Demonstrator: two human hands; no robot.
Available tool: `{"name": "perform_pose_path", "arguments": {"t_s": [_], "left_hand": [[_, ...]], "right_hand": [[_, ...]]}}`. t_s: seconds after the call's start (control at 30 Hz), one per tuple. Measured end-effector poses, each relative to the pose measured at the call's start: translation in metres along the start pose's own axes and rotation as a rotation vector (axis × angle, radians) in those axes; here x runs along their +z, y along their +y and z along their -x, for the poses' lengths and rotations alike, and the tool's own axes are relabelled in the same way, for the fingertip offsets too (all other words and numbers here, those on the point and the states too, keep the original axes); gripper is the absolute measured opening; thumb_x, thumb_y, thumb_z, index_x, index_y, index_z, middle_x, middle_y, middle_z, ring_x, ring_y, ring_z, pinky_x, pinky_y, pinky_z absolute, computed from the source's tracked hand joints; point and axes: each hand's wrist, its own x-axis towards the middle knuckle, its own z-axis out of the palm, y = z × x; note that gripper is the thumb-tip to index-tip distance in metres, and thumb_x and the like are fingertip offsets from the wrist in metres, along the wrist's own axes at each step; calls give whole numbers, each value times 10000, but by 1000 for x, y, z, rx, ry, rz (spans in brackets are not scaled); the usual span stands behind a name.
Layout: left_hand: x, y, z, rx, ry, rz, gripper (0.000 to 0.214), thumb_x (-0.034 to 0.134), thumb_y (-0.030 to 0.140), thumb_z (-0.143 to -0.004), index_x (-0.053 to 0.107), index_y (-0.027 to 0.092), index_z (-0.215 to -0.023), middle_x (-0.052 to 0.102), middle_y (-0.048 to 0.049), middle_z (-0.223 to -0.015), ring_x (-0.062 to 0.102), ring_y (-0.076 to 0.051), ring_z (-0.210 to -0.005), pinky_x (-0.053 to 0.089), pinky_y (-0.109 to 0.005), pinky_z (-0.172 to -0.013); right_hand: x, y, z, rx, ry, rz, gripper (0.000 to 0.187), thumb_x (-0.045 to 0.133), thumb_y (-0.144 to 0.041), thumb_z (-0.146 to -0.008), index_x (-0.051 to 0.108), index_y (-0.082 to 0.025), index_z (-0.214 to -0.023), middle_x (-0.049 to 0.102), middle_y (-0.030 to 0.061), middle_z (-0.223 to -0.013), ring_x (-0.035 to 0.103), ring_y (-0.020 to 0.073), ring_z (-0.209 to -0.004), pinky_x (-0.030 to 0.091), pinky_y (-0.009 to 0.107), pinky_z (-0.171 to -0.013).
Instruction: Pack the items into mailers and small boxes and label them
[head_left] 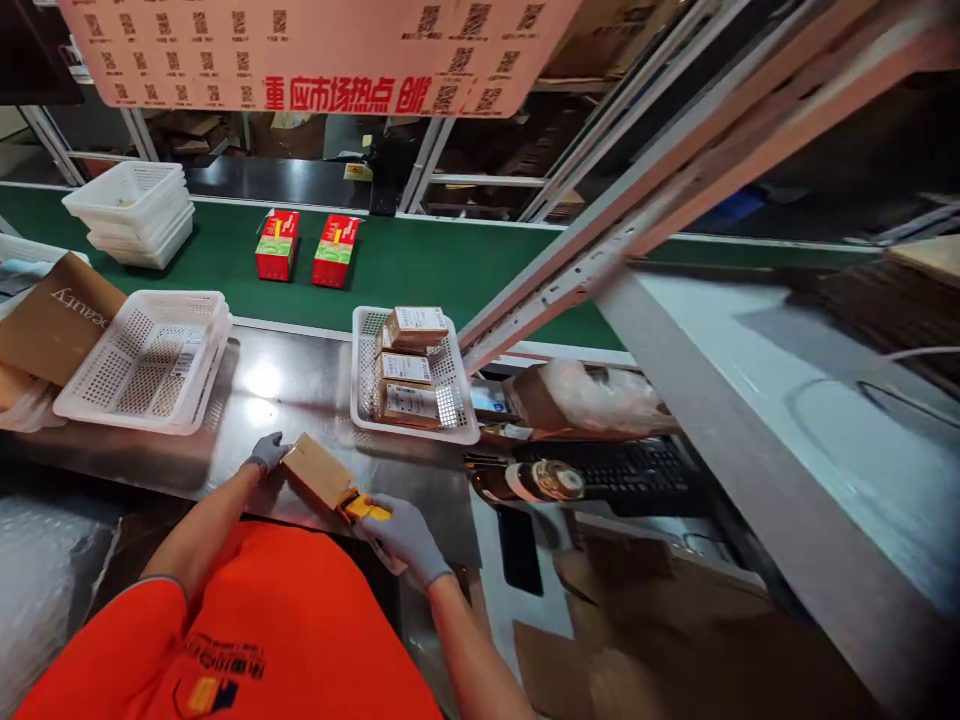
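Observation:
A small brown cardboard box [319, 470] lies tilted at the near edge of the steel table, in front of my body. My left hand [268, 452], in a grey glove, grips its left end, with the fingers curled at the corner. In my gloved right hand [409, 540] is a yellow-and-black hand tool [367, 507], held against the right end of the box. My fingers and the box hide part of the tool, so its exact kind does not show.
A white basket [455, 425] with several labelled boxes stands ahead to the right. Stacked white baskets [135, 415] are at the left. Two red-and-green cartons [335, 250] sit on the green belt [435, 265]. A metal post [570, 270], keyboard [637, 475] and phone [520, 550] are at the right.

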Motion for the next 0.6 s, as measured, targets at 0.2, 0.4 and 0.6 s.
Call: {"name": "perform_pose_path", "arguments": {"t_s": [0.2,0.4,0.6], "left_hand": [[-8,-4,13,68,70,-110,372,496,426,-1068,762,165,-1068,817,-113,-1105,708,-230,-1056,513,-279,-881],[7,-3,33,195,-61,-167,398,503,475,-1056,790,213,-1138,842,-87,-1169,745,-259,-1094,520,-286,-915],[13,2,35,173,-94,-173,507,412,541,-1057,762,175,-1024,832,-144,-1173,738,-279,-1093,536,-328,-954]], "right_hand": [[-20,56,7,103,290,469,585,684,-451,-925,759,-219,-1457,845,146,-954,762,288,-784,520,355,-692],[36,82,-7,49,445,393,776,664,-329,-875,583,-67,-1601,629,313,-1535,578,464,-1455,472,592,-1196],[150,68,-31,-195,285,-170,928,565,-574,-948,308,-167,-1742,407,219,-1792,347,414,-1682,356,626,-1341]]}}
